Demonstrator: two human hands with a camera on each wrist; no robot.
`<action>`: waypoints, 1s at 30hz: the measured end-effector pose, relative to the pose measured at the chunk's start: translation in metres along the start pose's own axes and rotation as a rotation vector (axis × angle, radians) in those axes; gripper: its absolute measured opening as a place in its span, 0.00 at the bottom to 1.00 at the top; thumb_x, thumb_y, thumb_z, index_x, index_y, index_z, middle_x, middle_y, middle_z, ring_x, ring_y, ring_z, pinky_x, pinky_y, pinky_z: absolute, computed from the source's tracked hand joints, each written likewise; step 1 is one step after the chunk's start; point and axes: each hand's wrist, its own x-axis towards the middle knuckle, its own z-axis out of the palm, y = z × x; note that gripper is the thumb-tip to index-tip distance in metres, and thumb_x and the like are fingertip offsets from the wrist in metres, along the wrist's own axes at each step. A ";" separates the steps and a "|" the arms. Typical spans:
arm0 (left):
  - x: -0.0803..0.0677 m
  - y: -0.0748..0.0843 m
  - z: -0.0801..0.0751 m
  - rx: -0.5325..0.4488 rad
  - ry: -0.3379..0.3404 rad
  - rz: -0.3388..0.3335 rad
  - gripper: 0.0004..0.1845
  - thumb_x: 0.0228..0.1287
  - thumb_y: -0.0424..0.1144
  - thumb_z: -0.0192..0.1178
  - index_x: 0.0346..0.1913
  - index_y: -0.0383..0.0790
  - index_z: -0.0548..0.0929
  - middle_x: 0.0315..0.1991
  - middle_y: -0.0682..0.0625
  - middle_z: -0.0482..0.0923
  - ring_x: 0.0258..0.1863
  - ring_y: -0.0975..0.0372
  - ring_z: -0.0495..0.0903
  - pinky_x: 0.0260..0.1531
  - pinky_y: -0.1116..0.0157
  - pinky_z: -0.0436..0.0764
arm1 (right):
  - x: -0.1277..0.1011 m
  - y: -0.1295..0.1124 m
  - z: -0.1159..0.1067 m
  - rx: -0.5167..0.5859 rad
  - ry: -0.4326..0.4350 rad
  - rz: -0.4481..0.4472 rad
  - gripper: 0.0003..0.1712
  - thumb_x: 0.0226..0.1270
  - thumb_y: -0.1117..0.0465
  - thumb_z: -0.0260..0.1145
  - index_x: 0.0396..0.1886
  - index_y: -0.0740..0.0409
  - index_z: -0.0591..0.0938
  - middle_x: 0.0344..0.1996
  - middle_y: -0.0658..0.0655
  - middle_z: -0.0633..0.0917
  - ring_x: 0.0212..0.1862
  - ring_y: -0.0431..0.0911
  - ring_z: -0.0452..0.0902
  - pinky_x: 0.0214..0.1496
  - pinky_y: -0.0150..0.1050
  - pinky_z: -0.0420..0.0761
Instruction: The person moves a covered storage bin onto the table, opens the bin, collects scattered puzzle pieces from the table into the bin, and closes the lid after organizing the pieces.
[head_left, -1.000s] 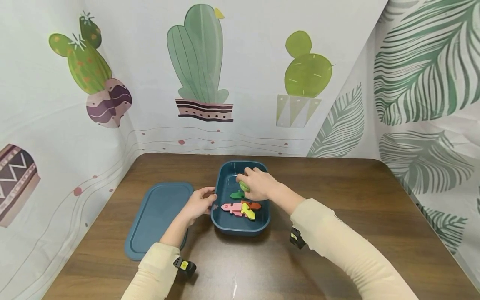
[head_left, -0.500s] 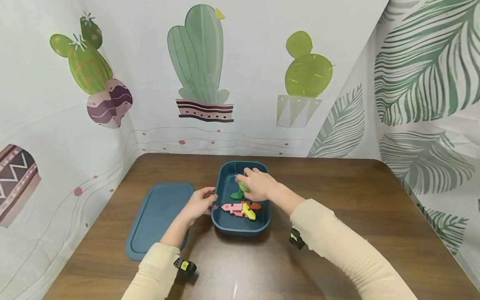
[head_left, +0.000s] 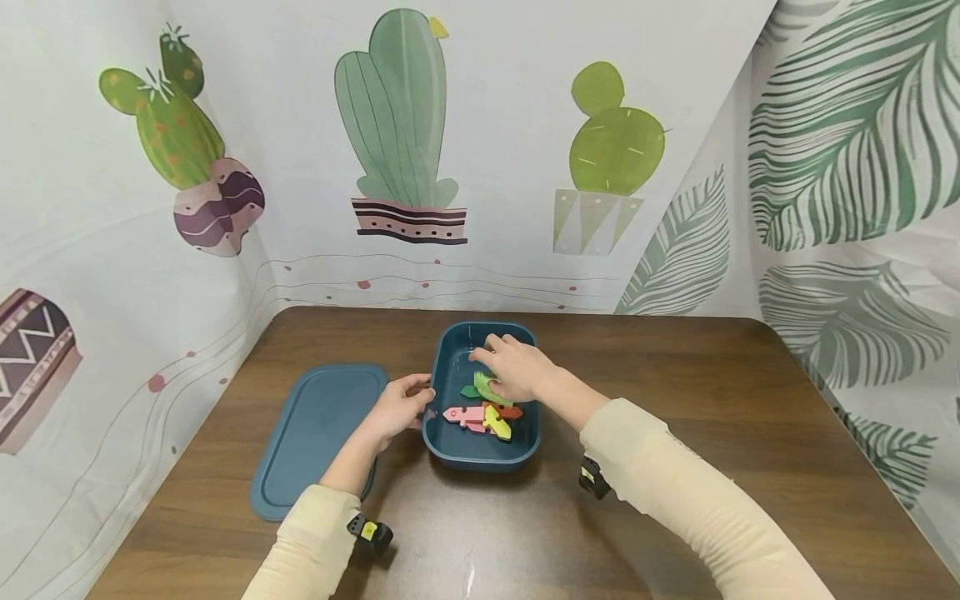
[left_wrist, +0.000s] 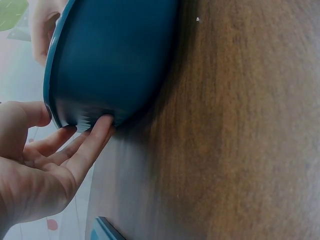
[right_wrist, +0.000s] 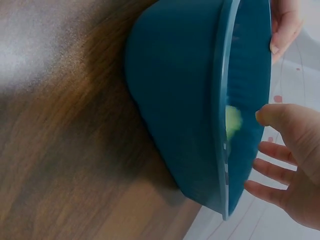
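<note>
A deep blue plastic box (head_left: 480, 462) stands on the table. My left hand (head_left: 401, 407) holds its left side, thumb at the rim and fingers against the outer wall, as the left wrist view shows. My right hand (head_left: 519, 368) is over the box with its fingers spread and nothing between them. Just under it, inside the box, is a light green piece (head_left: 483, 384) with a jagged edge, partly hidden by the hand. Near it are a dark green piece (head_left: 468, 391), a pink piece (head_left: 460, 414), an orange-red piece (head_left: 513, 412) and a yellow notched piece (head_left: 498, 423).
To the left of the box a flat blue lid (head_left: 315, 442) lies on the brown wooden table (head_left: 660, 400). Behind the table's far edge hangs a white cloth (head_left: 510, 275) printed with cacti and leaves.
My right hand has let go of the light green piece, which has dropped into the box; its fingers have spread apart. The left hand and box look unmoved.
</note>
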 end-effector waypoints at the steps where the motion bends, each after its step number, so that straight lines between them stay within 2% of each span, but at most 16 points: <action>1: 0.000 0.000 0.000 0.003 0.001 0.001 0.21 0.66 0.35 0.51 0.61 0.34 0.69 0.49 0.37 0.76 0.38 0.53 0.81 0.31 0.58 0.83 | 0.000 0.000 0.000 0.000 0.006 -0.001 0.29 0.59 0.54 0.64 0.61 0.45 0.70 0.53 0.56 0.73 0.50 0.49 0.70 0.49 0.42 0.78; 6: -0.001 0.001 0.001 0.004 0.002 0.006 0.21 0.66 0.35 0.51 0.61 0.34 0.70 0.48 0.37 0.76 0.38 0.53 0.81 0.32 0.58 0.83 | 0.000 0.001 -0.001 -0.023 0.015 0.004 0.30 0.61 0.49 0.62 0.64 0.45 0.69 0.60 0.56 0.70 0.60 0.51 0.66 0.58 0.46 0.73; 11: -0.001 0.001 0.000 0.005 -0.002 0.001 0.21 0.66 0.35 0.52 0.61 0.34 0.69 0.49 0.37 0.76 0.38 0.52 0.81 0.32 0.57 0.83 | 0.000 0.003 -0.001 -0.037 0.008 0.009 0.33 0.62 0.45 0.60 0.66 0.46 0.66 0.65 0.57 0.66 0.66 0.53 0.60 0.62 0.51 0.68; 14: -0.002 0.002 0.000 -0.002 -0.013 0.000 0.22 0.66 0.35 0.52 0.62 0.34 0.69 0.50 0.36 0.75 0.39 0.51 0.81 0.32 0.57 0.83 | -0.001 0.004 -0.002 -0.031 0.012 0.013 0.33 0.62 0.43 0.58 0.66 0.45 0.66 0.66 0.57 0.65 0.67 0.54 0.59 0.63 0.53 0.66; 17: -0.011 0.013 -0.001 0.001 -0.029 0.005 0.22 0.66 0.34 0.51 0.62 0.31 0.67 0.51 0.34 0.74 0.40 0.48 0.80 0.33 0.57 0.83 | -0.002 0.005 -0.003 -0.032 0.011 0.020 0.34 0.62 0.40 0.56 0.67 0.44 0.65 0.67 0.57 0.64 0.68 0.54 0.58 0.64 0.54 0.64; 21: -0.010 0.012 0.001 0.003 -0.017 0.009 0.22 0.66 0.34 0.51 0.62 0.32 0.68 0.50 0.35 0.75 0.38 0.49 0.81 0.33 0.57 0.83 | -0.003 0.006 -0.003 -0.035 0.015 0.031 0.35 0.63 0.38 0.54 0.68 0.43 0.63 0.68 0.56 0.63 0.68 0.54 0.57 0.65 0.55 0.63; 24: -0.001 0.001 0.001 -0.003 0.001 0.009 0.21 0.65 0.35 0.52 0.61 0.34 0.69 0.49 0.37 0.76 0.36 0.54 0.81 0.31 0.57 0.83 | -0.005 0.006 -0.004 -0.035 0.021 0.039 0.35 0.63 0.37 0.53 0.68 0.43 0.63 0.68 0.56 0.63 0.68 0.54 0.58 0.65 0.54 0.63; 30: -0.001 0.001 0.001 0.003 0.005 0.012 0.21 0.65 0.34 0.52 0.61 0.33 0.69 0.48 0.36 0.76 0.35 0.54 0.81 0.31 0.58 0.83 | -0.007 0.007 -0.009 0.001 0.053 0.049 0.37 0.63 0.38 0.54 0.69 0.43 0.61 0.68 0.56 0.62 0.68 0.54 0.58 0.64 0.55 0.64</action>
